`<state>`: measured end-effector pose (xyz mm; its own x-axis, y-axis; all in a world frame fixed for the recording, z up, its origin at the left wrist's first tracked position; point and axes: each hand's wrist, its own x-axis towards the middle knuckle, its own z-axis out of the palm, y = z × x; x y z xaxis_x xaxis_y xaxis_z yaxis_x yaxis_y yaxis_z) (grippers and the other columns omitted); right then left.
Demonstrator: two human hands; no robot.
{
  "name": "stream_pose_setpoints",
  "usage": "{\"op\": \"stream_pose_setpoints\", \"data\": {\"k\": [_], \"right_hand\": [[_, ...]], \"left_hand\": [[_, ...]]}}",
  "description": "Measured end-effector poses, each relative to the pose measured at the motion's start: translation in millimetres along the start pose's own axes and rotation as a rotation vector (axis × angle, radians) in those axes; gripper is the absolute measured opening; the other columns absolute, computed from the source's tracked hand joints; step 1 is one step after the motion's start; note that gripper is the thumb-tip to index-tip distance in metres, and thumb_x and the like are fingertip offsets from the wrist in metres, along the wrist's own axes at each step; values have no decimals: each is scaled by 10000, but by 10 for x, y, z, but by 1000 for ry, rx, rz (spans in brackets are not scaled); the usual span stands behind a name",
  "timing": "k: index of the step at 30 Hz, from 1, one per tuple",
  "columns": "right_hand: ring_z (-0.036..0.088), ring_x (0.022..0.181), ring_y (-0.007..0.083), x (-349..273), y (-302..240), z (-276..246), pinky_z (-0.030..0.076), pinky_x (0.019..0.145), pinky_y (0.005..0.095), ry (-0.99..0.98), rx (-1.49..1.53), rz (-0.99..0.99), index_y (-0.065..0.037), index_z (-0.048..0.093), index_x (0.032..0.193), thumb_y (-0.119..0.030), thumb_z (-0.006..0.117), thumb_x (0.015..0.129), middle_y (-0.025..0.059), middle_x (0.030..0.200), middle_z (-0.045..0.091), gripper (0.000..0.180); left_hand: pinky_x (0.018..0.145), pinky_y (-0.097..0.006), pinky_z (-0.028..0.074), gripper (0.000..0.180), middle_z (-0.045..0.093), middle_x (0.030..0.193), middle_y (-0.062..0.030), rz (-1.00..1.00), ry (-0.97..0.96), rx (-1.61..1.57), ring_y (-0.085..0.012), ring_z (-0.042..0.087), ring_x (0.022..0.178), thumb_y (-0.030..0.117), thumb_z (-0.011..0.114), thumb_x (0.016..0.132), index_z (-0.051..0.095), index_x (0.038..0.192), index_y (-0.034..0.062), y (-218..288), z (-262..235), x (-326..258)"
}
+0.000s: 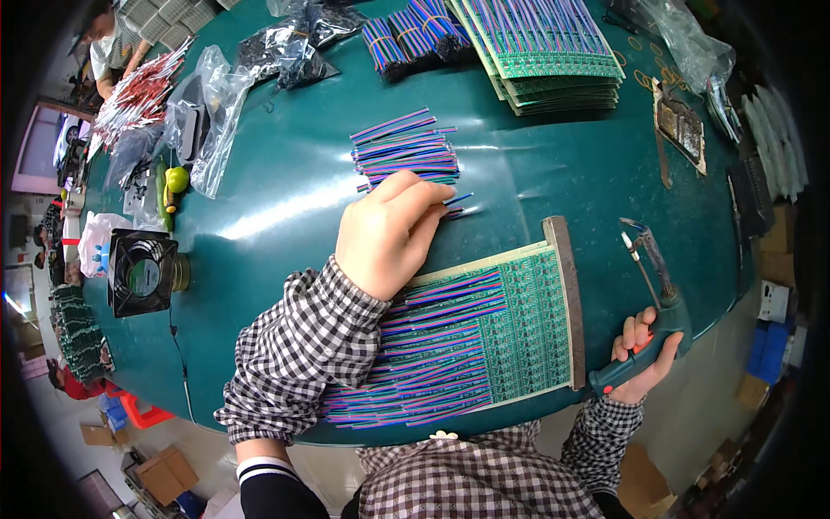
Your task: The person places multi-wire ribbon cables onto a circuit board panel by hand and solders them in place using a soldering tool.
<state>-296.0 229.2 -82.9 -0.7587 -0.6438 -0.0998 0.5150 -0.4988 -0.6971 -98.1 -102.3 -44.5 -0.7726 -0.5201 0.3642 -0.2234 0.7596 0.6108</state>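
My left hand (389,233) is closed in a pinch at the near end of a loose pile of short multicoloured wires (406,156). Wire ends (461,201) poke out to the right of its fingertips; the rest of them is hidden under the fingers. Below that hand lies a panel of green circuit boards (532,324), with rows of coloured wires (432,363) running left from it. A dark bar (566,303) borders the panel's right side. Wrapped round the handle of a green soldering gun (673,322), my right hand (644,359) holds it tip upward, right of the panel.
Stacked wired boards (562,91) and banded wire bundles (415,39) lie at the back. A small black fan (143,272) stands left, near plastic bags (212,121) and red-white wires (143,99). A soiled tray (679,125) sits at right. Another person (112,52) is at far left.
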Motion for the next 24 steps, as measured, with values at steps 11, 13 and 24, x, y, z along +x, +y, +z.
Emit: {"op": "stream_pose_setpoints", "data": {"k": [11,13,24], "right_hand": [[662,1019,292,-246,-410,159,676,688,363,-104,-259,20,124,465,1346,-517,508,1045,156,1041,612,710],[643,1127,321,-290,-434,202,684,718,340,-233,-391,6,154,405,1384,-469,492,1064,192,1116,589,705],[653,1097,328,-894,-428,238,667,753,383,-179,-611,103,138,420,1420,-493,605,997,190,1132,600,781]], "left_hand": [[687,-294,519,159,661,927,-86,-60,-133,-164,-181,653,824,-79,706,848,711,987,-3,643,-482,-271],[704,-335,536,182,672,893,-111,-97,-114,-209,-241,663,809,-101,706,810,722,964,-6,821,-318,-442],[714,-323,562,358,640,1031,-104,243,-149,183,-228,652,871,80,669,766,707,1106,-23,873,209,-736]]}}
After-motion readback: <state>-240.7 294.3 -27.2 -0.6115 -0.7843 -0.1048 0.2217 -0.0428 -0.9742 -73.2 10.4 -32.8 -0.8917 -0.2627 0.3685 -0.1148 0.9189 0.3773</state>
